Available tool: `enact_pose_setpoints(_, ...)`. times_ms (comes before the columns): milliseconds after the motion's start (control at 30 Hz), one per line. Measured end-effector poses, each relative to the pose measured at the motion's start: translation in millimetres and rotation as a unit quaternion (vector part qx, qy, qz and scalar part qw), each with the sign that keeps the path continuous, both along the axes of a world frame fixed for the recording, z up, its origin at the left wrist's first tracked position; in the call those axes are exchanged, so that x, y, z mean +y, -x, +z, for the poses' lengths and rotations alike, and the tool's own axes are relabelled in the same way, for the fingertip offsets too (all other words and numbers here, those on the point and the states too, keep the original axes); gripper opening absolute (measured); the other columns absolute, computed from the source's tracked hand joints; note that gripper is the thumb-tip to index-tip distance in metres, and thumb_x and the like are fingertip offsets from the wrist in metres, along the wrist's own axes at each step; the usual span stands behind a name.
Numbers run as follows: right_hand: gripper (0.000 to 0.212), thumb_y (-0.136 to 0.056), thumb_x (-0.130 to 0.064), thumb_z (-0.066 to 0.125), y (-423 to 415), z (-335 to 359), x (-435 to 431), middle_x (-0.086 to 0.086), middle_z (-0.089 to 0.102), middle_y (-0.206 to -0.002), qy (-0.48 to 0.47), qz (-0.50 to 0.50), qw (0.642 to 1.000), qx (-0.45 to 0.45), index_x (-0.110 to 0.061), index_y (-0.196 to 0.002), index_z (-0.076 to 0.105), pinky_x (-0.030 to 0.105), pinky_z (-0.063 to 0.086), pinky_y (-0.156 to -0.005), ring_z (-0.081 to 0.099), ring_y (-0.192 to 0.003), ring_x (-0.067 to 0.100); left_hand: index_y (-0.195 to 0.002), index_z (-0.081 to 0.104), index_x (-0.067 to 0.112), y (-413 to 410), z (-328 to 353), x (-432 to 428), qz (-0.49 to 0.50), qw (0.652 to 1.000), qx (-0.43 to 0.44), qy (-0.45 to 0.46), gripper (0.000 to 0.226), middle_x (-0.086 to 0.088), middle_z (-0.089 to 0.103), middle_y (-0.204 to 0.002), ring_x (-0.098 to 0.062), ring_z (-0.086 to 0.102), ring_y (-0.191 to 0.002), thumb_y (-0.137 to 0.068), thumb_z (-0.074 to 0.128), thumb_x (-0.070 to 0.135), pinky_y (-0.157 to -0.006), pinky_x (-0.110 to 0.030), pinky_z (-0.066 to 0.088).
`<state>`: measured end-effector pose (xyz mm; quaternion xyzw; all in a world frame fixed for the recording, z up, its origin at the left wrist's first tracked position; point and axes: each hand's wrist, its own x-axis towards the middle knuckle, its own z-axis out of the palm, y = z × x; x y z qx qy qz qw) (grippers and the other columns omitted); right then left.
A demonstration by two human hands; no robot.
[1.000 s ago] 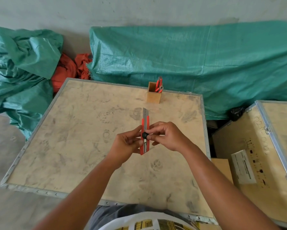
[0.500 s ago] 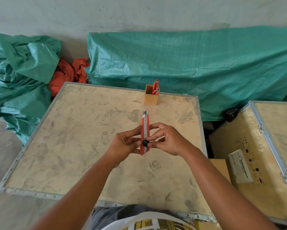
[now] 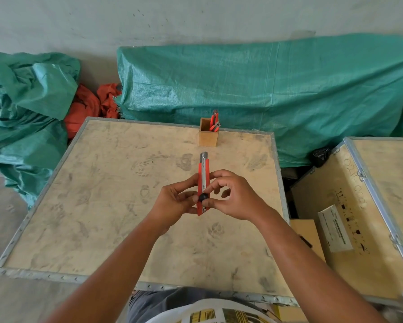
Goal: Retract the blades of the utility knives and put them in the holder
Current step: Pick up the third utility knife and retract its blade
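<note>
Held upright above the crate lid (image 3: 98, 206), red utility knife (image 3: 203, 180) pinched at its lower half by left hand (image 3: 174, 203), steadying it. Right hand (image 3: 233, 199) pinching the black slider knob (image 3: 204, 197), likely to draw the blade in; only the metal tip showing. Wooden holder (image 3: 207, 138) at 12 o'clock, two knives (image 3: 214, 122) already inside. Clear path between; green tarp (image 3: 289, 89) behind.
</note>
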<state>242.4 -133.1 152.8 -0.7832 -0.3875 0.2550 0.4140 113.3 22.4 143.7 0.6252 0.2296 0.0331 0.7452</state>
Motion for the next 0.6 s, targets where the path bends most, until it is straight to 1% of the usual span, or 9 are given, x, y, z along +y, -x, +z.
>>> enact_pose_setpoints(67,0.024,-0.072,-0.030,0.091,-1.4,-0.2,-1.3,-0.021,0.063,-0.121,-0.001,0.002,1.000,-0.006,-0.031,-0.093,0.078,0.022,0.053,-0.073,0.063,-0.090,0.008,-0.136,0.060,0.017,-0.5,0.9,-1.2,0.002,1.000,-0.001,0.002,0.053,-0.006,0.075,-0.120,-0.029,0.072,-0.108,-0.093,0.056,-0.014,-0.081,-0.048,0.063)
enact_pose_setpoints(133,0.032,-0.073,-0.031,0.091,-3.9,1.1,-2.4,-0.020,0.062,-0.124,0.000,0.014,1.000,-0.008,-0.034,-0.103,0.078,0.022,0.054,-0.073,0.062,-0.091,0.007,-0.136,0.060,0.017,-1.6,1.3,-1.5,0.006,1.000,0.000,0.003,0.053,-0.005,0.076,-0.119,-0.029,0.072,-0.107,-0.092,0.057,-0.014,-0.080,-0.048,0.063)
enact_pose_setpoints(200,0.036,-0.076,-0.029,0.089,-6.0,3.5,-2.7,-0.017,0.061,-0.130,0.009,0.022,1.000,-0.009,-0.036,-0.110,0.078,0.021,0.053,-0.076,0.062,-0.097,0.004,-0.136,0.060,0.017,-2.8,1.7,-0.7,0.006,1.000,0.001,0.003,0.053,-0.005,0.076,-0.117,-0.029,0.073,-0.107,-0.093,0.057,-0.013,-0.080,-0.048,0.063)
enact_pose_setpoints(300,0.026,-0.078,-0.027,0.087,-6.9,6.3,-1.6,-0.017,0.062,-0.127,0.011,0.018,1.000,-0.016,-0.034,-0.101,0.080,0.021,0.050,-0.078,0.062,-0.101,0.004,-0.136,0.060,0.017,-3.6,2.8,-0.4,0.003,1.000,0.000,0.001,0.053,-0.007,0.076,-0.116,-0.027,0.073,-0.106,-0.093,0.057,-0.013,-0.082,-0.048,0.063)
enact_pose_setpoints(400,0.018,-0.073,-0.034,0.090,-6.3,7.1,0.5,-0.016,0.065,-0.118,0.004,0.001,1.000,-0.029,-0.031,-0.085,0.077,0.020,0.048,-0.076,0.061,-0.099,0.006,-0.133,0.063,0.020,-5.1,3.0,-0.7,-0.002,1.000,-0.006,0.004,0.052,-0.004,0.072,-0.126,-0.027,0.073,-0.108,-0.092,0.058,-0.013,-0.082,-0.049,0.062)
enact_pose_setpoints(467,0.017,-0.072,-0.035,0.091,-7.5,5.6,1.2,-0.015,0.065,-0.118,-0.001,-0.007,0.999,-0.032,-0.031,-0.079,0.076,0.018,0.045,-0.074,0.060,-0.099,0.004,-0.133,0.063,0.021,-7.0,2.9,0.0,0.003,1.000,-0.012,0.008,0.053,-0.003,0.070,-0.130,-0.027,0.072,-0.109,-0.092,0.058,-0.013,-0.080,-0.048,0.063)
enact_pose_setpoints(500,0.018,-0.072,-0.035,0.091,-8.5,5.2,1.2,-0.016,0.065,-0.119,-0.007,-0.004,1.000,-0.029,-0.032,-0.083,0.077,0.018,0.045,-0.073,0.060,-0.096,0.004,-0.132,0.063,0.023,-7.9,2.8,0.7,0.006,1.000,-0.014,0.009,0.053,-0.003,0.070,-0.130,-0.027,0.072,-0.109,-0.092,0.058,-0.012,-0.080,-0.047,0.063)
enact_pose_setpoints(567,0.032,-0.073,-0.035,0.090,-11.2,5.1,1.4,-0.017,0.065,-0.120,-0.016,0.007,0.999,-0.030,-0.036,-0.103,0.077,0.018,0.047,-0.071,0.059,-0.090,0.006,-0.130,0.063,0.027,-10.0,3.1,2.3,0.010,1.000,-0.011,0.006,0.055,-0.004,0.073,-0.125,-0.027,0.072,-0.108,-0.093,0.058,-0.012,-0.080,-0.046,0.063)
enact_pose_setpoints(600,0.036,-0.074,-0.033,0.089,-12.8,5.5,1.6,-0.016,0.065,-0.122,-0.015,0.010,0.999,-0.031,-0.036,-0.108,0.077,0.018,0.048,-0.072,0.059,-0.090,0.007,-0.132,0.063,0.026,-10.9,3.3,3.0,0.009,1.000,-0.008,0.002,0.055,-0.004,0.074,-0.123,-0.027,0.073,-0.108,-0.093,0.058,-0.012,-0.081,-0.047,0.063)
